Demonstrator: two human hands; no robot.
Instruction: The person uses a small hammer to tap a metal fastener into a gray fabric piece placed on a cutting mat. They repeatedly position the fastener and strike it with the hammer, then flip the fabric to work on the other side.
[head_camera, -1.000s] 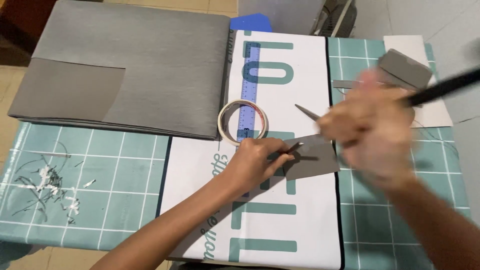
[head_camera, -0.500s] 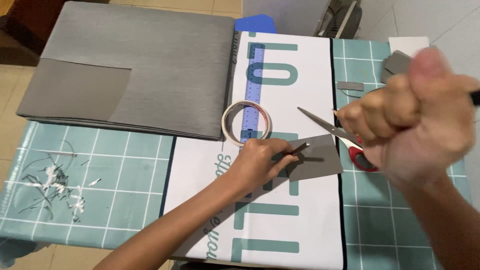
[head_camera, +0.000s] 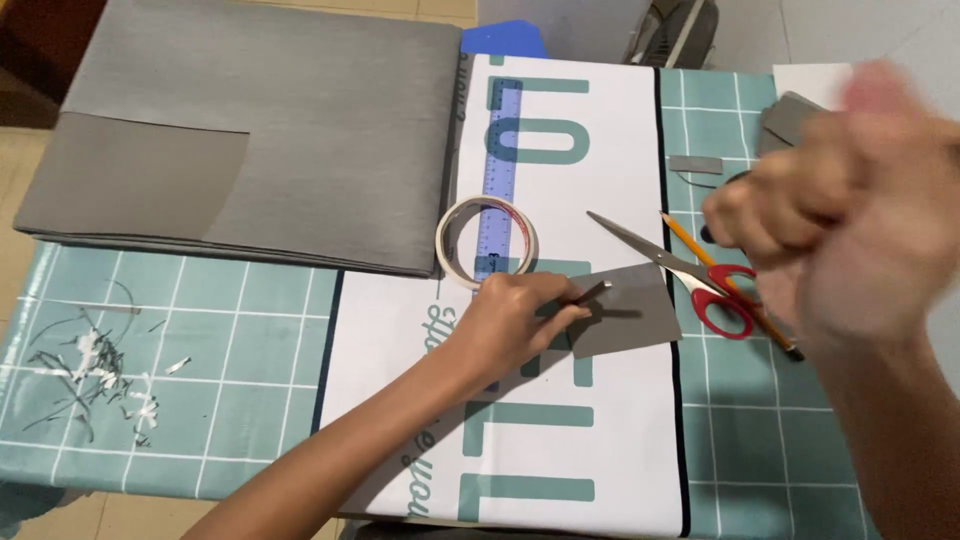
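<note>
Left hand (head_camera: 515, 322) presses flat on the small grey card piece (head_camera: 625, 312), fingers closed on a thin dark tool laid across it; the piece lies just below the tape roll (head_camera: 487, 240). Right hand (head_camera: 850, 235), blurred, is clenched in a fist, raised to the right of the tape roll above red-handled scissors (head_camera: 690, 275) and a pencil (head_camera: 725, 285); any contents cannot be determined.

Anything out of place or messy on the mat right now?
Yes: a scatter of thin grey and white scraps litters the cutting mat at its left edge. The red-handled scissors lie open across a pencil. The right hand is too blurred to judge.
</note>
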